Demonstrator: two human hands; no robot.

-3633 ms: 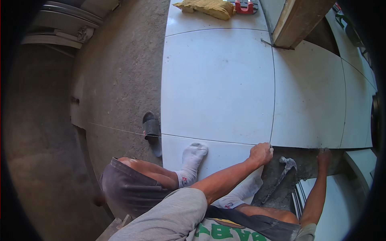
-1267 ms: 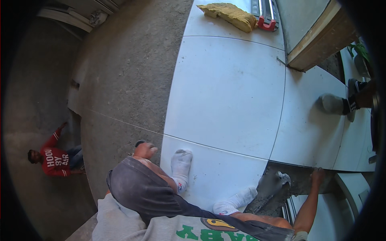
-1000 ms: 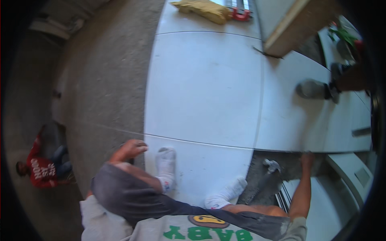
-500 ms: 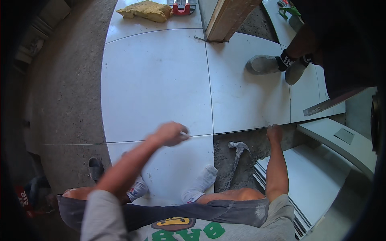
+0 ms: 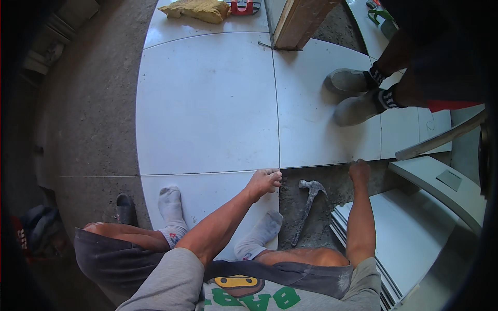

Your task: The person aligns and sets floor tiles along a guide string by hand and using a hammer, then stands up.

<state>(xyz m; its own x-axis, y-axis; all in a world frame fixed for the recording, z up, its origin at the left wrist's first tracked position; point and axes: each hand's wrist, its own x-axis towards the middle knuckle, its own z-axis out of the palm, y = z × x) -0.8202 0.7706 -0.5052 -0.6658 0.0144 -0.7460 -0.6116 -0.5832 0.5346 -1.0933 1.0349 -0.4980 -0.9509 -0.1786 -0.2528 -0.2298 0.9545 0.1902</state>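
My left hand [image 5: 263, 184] is closed, fingers curled together at the corner where the white floor tiles [image 5: 207, 109] meet. Farther right, my right hand [image 5: 359, 171] is closed in a fist at the front edge of another tile [image 5: 327, 140]. What either hand pinches, if anything, is too small to make out. Between my arms, a claw hammer [image 5: 307, 207] lies on the rough grey bed [image 5: 324, 223], its head toward the tile edge. My socked feet [image 5: 170, 205] rest on the near tile [image 5: 218, 207].
A co-worker's grey shoes [image 5: 358, 110] stand on the right tiles. Stacked tiles [image 5: 399, 223] and a pale curved board [image 5: 436, 179] lie at right. A wooden post [image 5: 298, 26] rises ahead, near a yellow sponge-like slab [image 5: 194, 10] and a red tool [image 5: 243, 6]. A thin line [image 5: 98, 177] crosses the left floor.
My left hand has moved right to the tile corner; my right hand stays at the tile edge. The co-worker's nearer foot has shifted toward me and left. The view has shifted slightly.
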